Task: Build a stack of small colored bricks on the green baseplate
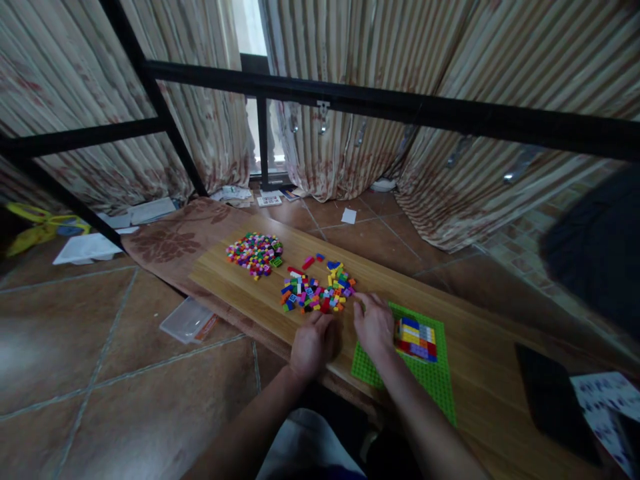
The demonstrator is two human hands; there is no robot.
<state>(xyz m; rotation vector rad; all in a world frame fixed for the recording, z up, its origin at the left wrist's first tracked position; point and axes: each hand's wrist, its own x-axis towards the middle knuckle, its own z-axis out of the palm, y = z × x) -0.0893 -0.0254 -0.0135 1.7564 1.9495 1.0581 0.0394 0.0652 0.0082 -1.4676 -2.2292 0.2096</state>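
Note:
My left hand (311, 345) rests closed at the near edge of a loose pile of toy bricks (303, 293); what its curled fingers hold, if anything, is hidden. My right hand (375, 325) reaches over the left part of a green baseplate (430, 383). Its thumb and forefinger are bent close together beside the pile's right edge, by a small purple brick; whether they grip one is too small to tell. On the baseplate, just right of that hand, stands a block built of rows of coloured bricks (417, 339), blue, yellow, white, orange, purple and red.
A second heap of small bricks (254, 253) lies farther left on the wooden table (480, 360). A black flat object (555, 397) and a printed sheet (607, 407) are at the right. A clear plastic lid (187, 320) lies on the floor. Black metal bars (360, 93) cross beyond the table.

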